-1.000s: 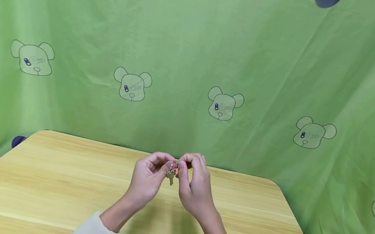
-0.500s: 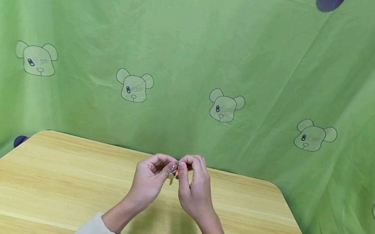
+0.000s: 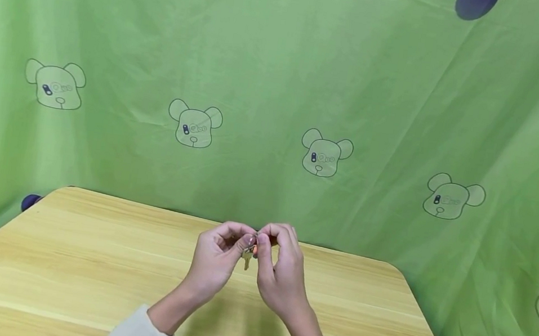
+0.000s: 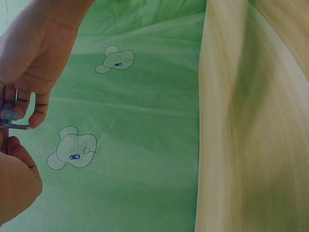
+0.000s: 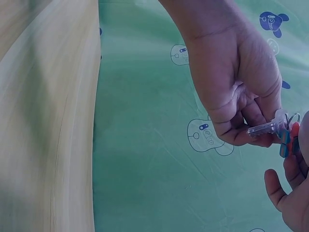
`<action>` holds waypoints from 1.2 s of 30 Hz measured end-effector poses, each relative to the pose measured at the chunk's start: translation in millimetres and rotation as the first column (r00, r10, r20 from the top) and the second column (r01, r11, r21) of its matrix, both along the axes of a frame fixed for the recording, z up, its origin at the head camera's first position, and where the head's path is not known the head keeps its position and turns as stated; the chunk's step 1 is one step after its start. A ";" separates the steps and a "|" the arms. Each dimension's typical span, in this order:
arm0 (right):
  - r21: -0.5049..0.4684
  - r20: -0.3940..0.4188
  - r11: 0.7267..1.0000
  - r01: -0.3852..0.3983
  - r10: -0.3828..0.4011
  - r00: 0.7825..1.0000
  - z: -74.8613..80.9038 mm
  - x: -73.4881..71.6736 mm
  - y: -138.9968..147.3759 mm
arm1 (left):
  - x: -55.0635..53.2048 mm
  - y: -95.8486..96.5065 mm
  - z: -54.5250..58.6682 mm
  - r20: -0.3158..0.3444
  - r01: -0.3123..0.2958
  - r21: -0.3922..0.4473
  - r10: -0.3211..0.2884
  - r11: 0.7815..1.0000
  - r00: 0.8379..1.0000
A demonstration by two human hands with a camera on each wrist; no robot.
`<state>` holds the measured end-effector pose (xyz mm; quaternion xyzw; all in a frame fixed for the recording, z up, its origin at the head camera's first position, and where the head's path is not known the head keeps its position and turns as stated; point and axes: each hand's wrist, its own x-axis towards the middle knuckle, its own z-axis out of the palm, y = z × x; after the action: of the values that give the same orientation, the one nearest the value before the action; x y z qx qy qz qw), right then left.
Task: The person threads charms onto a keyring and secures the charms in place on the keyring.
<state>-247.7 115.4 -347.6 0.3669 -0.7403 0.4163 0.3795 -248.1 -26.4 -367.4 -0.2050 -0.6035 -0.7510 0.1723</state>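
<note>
Both hands meet over the far middle of the table, fingertips close together around a small bunch of keys on a ring. My left hand (image 3: pixel 213 257) pinches the ring between thumb and index finger. From the other side my right hand (image 3: pixel 283 266) pinches the same bunch, and the fingertips largely hide the ring. A brass-coloured key (image 3: pixel 247 260) hangs below the thumbs, beside a small orange piece (image 3: pixel 255 251). In the right wrist view the thin metal ring (image 5: pixel 292 117), a pale key (image 5: pixel 262 129) and a blue piece (image 5: pixel 284 144) show between the hands.
The wooden table (image 3: pixel 83 263) has rounded far corners. A green curtain (image 3: pixel 261 76) printed with bear heads hangs behind it and along both sides.
The hanging key has turned and now points straight down. Both hands keep their pinch at nearly the same spot, while the head view has shifted slightly.
</note>
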 end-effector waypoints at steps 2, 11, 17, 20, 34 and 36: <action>0.001 -0.001 1.000 0.000 0.000 1.000 0.3 0.4 0.0 | 0.0 0.0 0.0 0.004 0.002 0.000 -0.002 1.000 1.000; 0.017 -0.016 1.000 0.001 -0.001 1.000 2.0 2.3 -0.2 | -0.5 -0.2 0.1 -0.030 0.003 -0.020 -0.004 1.000 1.000; 0.079 -0.034 0.997 0.006 -0.003 0.999 6.0 4.3 1.3 | -1.9 -4.7 2.3 -0.098 0.012 -0.064 -0.018 0.998 0.995; 0.129 -0.052 0.991 0.024 -0.018 0.998 7.4 6.3 2.0 | -2.8 -8.1 3.9 -0.117 -0.001 -0.104 -0.011 0.995 0.993; 0.201 -0.060 0.976 0.080 -0.069 0.996 9.7 10.3 2.9 | -3.5 -15.3 8.2 -0.282 -0.185 -0.224 0.118 0.957 0.952; 0.190 -0.074 0.979 0.077 -0.064 0.995 9.6 9.9 2.8 | -3.7 -15.1 8.4 -0.298 -0.201 -0.227 0.129 0.953 0.946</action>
<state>-237.8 118.2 -338.0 0.3893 -0.7764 0.3165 0.3815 -251.8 -41.6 -359.0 -0.2775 -0.6796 -0.6136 0.2908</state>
